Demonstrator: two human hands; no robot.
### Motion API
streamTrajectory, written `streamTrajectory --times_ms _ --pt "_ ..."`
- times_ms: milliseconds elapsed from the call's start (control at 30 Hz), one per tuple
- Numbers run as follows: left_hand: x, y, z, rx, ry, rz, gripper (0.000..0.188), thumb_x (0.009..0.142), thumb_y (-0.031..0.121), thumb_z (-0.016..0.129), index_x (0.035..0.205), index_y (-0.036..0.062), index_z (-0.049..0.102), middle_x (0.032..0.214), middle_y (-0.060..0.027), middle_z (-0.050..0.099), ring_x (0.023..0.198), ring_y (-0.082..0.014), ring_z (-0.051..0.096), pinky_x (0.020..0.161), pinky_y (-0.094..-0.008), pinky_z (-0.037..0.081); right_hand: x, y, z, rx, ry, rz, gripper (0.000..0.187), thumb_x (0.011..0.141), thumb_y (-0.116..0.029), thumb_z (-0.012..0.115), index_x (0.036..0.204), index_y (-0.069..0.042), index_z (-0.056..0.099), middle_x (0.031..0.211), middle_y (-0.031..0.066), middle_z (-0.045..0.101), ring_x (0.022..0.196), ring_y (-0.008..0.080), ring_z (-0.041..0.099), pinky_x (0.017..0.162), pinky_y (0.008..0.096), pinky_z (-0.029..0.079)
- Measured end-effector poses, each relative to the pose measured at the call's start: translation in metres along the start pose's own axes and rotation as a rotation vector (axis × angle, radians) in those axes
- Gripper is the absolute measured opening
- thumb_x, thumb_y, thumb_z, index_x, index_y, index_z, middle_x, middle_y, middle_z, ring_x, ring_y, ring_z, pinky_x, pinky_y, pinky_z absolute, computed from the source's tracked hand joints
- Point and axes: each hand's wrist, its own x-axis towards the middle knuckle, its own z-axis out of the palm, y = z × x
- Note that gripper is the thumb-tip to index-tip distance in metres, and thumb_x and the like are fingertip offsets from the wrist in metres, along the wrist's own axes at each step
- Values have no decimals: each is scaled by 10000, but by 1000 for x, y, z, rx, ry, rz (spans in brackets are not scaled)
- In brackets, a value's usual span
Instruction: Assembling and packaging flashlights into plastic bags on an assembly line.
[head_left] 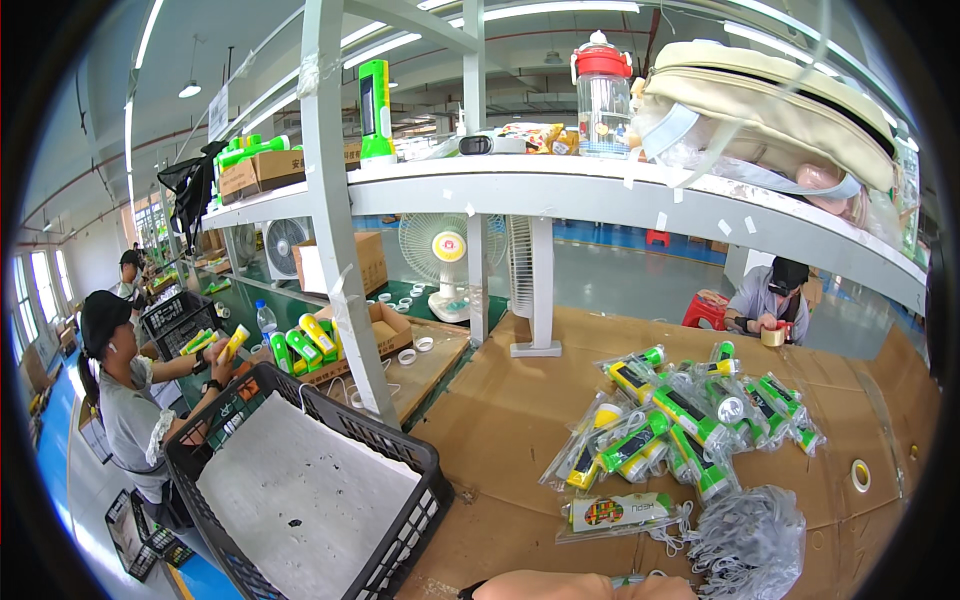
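Observation:
At the bottom edge, only the upper parts of my left hand [540, 586] and my right hand [655, 588] show, close together. Their fingers are cut off by the frame. A sliver of something pale [628, 579] shows between them, too little to name. Just beyond lies a bagged flashlight [620, 513] with a printed card and a white cord. Beside it, to the right, is a bundle of white cords [750, 540] in clear plastic. Farther off is a heap of green and yellow flashlights [690, 415] in clear bags.
A black plastic crate [430, 500] lined with white paper stands at left. Brown cardboard [520, 400] covers the table. A tape roll [860, 476] lies at right. A grey shelf [560, 180] crosses above. A co-worker [140, 400] holds a yellow flashlight at left; another person sits far right.

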Motion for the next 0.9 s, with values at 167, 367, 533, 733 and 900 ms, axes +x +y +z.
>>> streamTrajectory --times_ms 167,367,533,733,900 --pt "4 0 11 28 -16 59 518 974 380 507 1106 -115 577 953 -156 703 622 -191 667 479 -253 517 19 -21 5 -243 -214 338 301 940 -145 590 1145 75 609 893 120 731 680 192 695 590 263 515" --pt "4 0 9 -12 62 76 541 986 366 487 1065 -156 607 909 -174 705 541 -182 636 464 -263 511 1 -9 6 -160 -28 259 352 928 -153 597 1205 63 574 922 140 726 735 246 707 643 306 525" --pt "5 6 8 -57 155 80 503 1000 305 487 1010 -178 625 815 -190 703 508 -187 623 460 -274 505 4 -20 -2 -468 -144 318 377 912 -157 611 1216 58 556 916 160 719 777 305 703 707 354 528" --pt "4 9 7 93 138 99 468 1009 281 476 1004 -159 637 803 -179 706 491 -188 617 463 -272 498 8 -15 1 -492 -154 280 305 933 -145 576 1155 64 564 850 150 711 715 280 691 659 341 533" --pt "2 15 10 118 133 78 413 1007 223 485 964 -151 654 776 -163 703 508 -187 626 470 -283 498 25 -23 16 -337 -127 362 286 931 -103 595 1130 103 588 908 159 707 727 194 692 594 276 522"
